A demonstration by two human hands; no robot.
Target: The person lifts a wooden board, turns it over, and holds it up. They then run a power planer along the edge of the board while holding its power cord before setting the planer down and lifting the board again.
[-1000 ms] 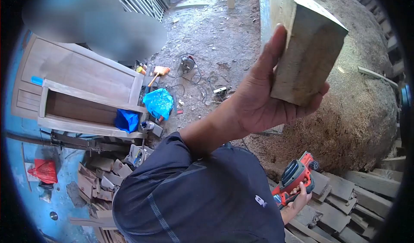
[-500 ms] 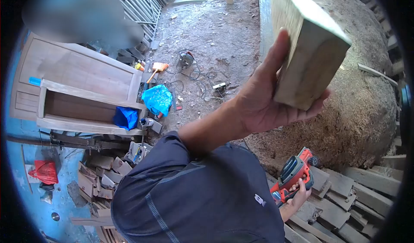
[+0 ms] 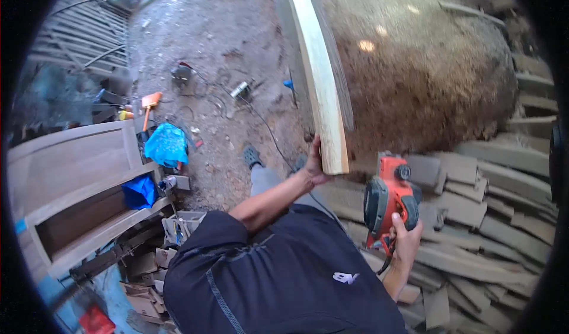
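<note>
A long, pale wooden beam (image 3: 325,91) stretches away from me along a darker plank (image 3: 291,43). My left hand (image 3: 316,165) is closed around its near end from the left side, fingers partly hidden underneath. To the right, my right hand (image 3: 406,237) grips the handle of a red and black electric planer (image 3: 385,195). The planer is held up, apart from the beam, above stacked boards. A dark cord hangs from its rear.
A big sawdust heap (image 3: 427,79) rises beyond the planer. Stacked wood offcuts (image 3: 468,215) fill the right side. A wooden door panel (image 3: 77,150), blue bag (image 3: 166,145) and orange brush (image 3: 151,100) lie left. A cable (image 3: 269,132) crosses the ground near my feet.
The beam's near end, raised close to my face before, is now lower and farther off, with my left hand still on it. My right hand has brought the planer up and forward.
</note>
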